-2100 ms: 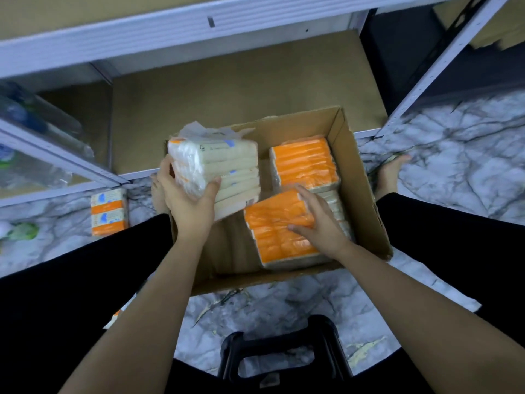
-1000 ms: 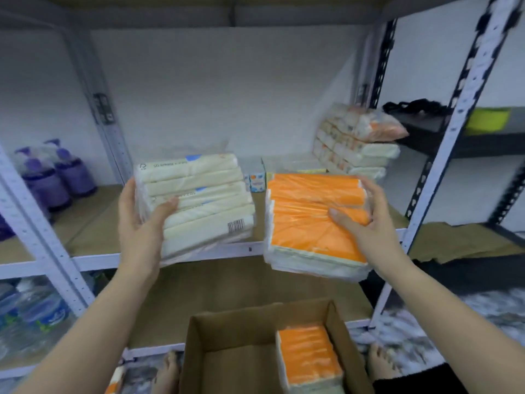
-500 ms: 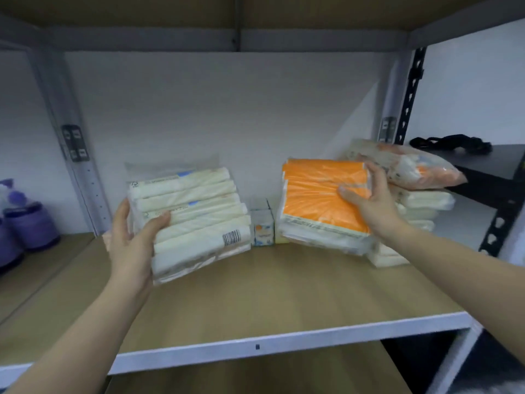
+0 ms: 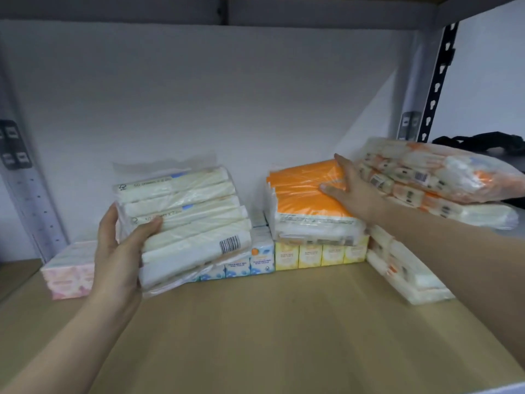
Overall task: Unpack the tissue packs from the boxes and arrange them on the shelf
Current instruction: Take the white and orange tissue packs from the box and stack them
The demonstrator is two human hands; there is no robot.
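Observation:
My left hand (image 4: 120, 253) grips a white tissue pack (image 4: 184, 217) by its left end, tilted, its lower edge over the blue mini tissue boxes (image 4: 244, 263). My right hand (image 4: 352, 191) lies on top of an orange tissue pack (image 4: 301, 200) that rests on a row of yellow mini tissue boxes (image 4: 318, 254) at the back of the wooden shelf (image 4: 270, 322). The cardboard box is out of view.
A pink tissue box (image 4: 68, 270) sits at the back left. A stack of orange-and-white tissue packs (image 4: 437, 183) fills the back right, with another pack (image 4: 406, 274) below it. A black upright (image 4: 439, 78) bounds the right side, a grey one (image 4: 25, 194) the left.
Both hands have carried their packs further in over the shelf. The orange pack has come down onto the yellow boxes, and the white pack is lower and closer to the blue boxes.

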